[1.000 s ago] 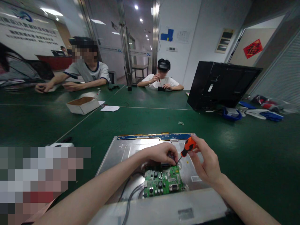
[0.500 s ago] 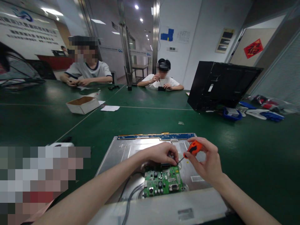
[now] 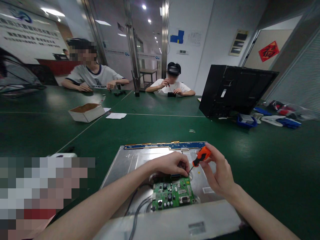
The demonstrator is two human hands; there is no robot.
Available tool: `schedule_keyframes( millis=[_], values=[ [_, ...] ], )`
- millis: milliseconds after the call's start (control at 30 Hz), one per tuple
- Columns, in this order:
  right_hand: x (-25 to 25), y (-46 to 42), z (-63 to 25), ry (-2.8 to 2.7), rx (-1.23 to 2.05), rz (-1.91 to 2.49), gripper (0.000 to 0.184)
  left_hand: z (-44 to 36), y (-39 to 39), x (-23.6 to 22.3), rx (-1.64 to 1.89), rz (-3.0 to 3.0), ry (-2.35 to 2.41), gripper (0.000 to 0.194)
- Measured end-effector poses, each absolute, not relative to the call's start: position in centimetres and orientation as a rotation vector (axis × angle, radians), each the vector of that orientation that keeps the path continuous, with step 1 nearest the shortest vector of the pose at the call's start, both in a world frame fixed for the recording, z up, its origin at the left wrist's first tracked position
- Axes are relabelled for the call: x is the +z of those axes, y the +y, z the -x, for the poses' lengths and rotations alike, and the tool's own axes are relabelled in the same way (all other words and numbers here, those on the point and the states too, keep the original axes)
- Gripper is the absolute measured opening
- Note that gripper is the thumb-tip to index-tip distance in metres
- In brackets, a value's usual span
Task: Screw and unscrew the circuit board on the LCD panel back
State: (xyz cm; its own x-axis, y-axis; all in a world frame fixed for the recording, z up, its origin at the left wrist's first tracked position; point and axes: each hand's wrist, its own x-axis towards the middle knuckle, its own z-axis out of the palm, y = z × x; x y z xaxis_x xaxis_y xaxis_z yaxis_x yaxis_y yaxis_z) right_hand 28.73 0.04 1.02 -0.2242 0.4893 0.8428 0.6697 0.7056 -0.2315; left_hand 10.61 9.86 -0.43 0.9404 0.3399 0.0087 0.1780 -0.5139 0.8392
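An orange-and-black screwdriver point(image 3: 201, 156) is pinched by the handle in my right hand point(image 3: 220, 171). It slants down to the left, its shaft meeting the upper right corner of a green circuit board point(image 3: 172, 193). Right at that corner my left hand point(image 3: 173, 163) is closed, thumb and fingertips together around the screwdriver's tip; whatever they pinch is hidden. The board sits on the metal back of a display panel point(image 3: 130, 163), which lies flat on the table. Along the panel's far edge runs a narrow blue circuit strip point(image 3: 162, 146). Grey cables point(image 3: 138, 213) leave the board's left side.
Across the green table point(image 3: 155, 128) stand a white open box point(image 3: 87, 113), some paper point(image 3: 116, 116) and a black monitor casing point(image 3: 237, 90). A blue tray point(image 3: 247, 121) and gloves point(image 3: 288, 123) lie at the right. Two people sit opposite; another person, blurred out, is close at my left.
My right hand has shifted slightly left and the screwdriver stands a little steeper. My left hand keeps its place at the board's corner. The person at far left has moved their hands apart.
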Motion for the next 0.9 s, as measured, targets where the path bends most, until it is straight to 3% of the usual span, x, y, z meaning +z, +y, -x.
schedule_keyframes(
  millis=[900],
  values=[
    [1.37, 0.48, -28.5, -1.862, -0.115, 0.763, 0.061, -10.44, 10.24, -0.77, 0.237, -2.142, 0.37, 0.013]
  ],
)
